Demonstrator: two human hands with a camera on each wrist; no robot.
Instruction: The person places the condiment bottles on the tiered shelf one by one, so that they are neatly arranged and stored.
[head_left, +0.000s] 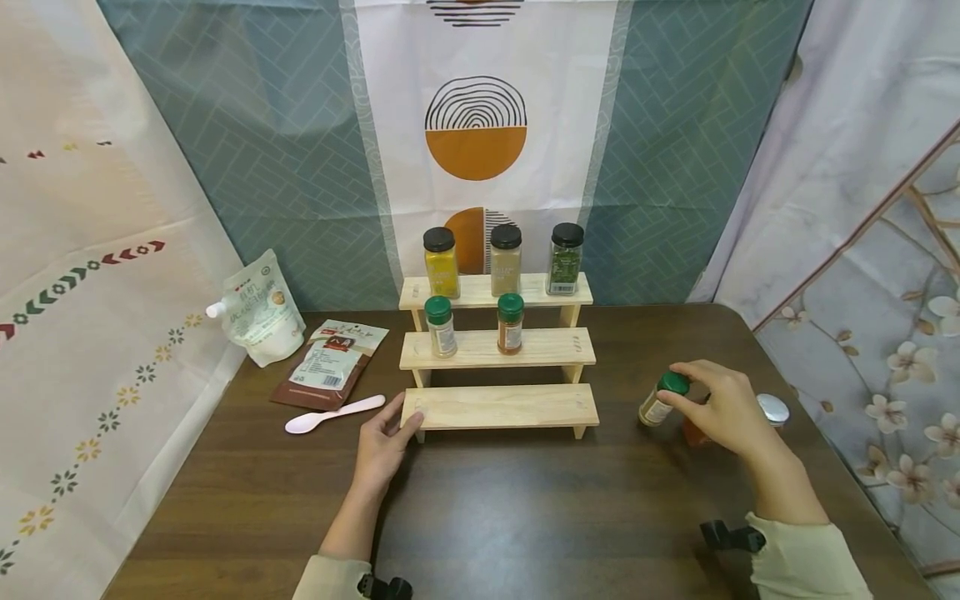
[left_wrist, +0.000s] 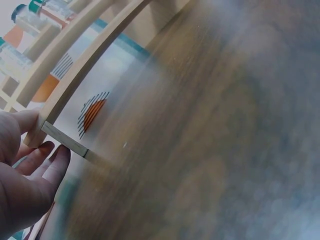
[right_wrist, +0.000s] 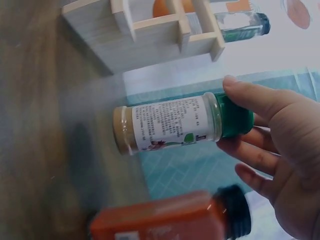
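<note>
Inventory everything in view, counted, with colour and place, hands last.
Rack: one, pale wood, centre of table
Black-capped jars: three, yellow, beige and green contents, top tier
Green-capped jars: two, one pale, one reddish, middle tier
Held jar: one, green cap, tan contents, right of rack
Orange-red jar: one, black cap, beside held jar
Lidded container: one, silvery lid, table's right side
Spoon: one, pale pink, left of rack
Packet: one, brown and white, behind spoon
Pouch: one, whitish, back left
Table: one, brown, under rack
Back cloth: one, teal-grey and white, behind table
Side cloths: two, whitish, patterned, left and right
Sleeves: two, cream, on forearms
Wrist devices: two, black, by sleeves
Left hand: one, gripping bottom tier's left end
Right hand: one, pinching green cap
</note>
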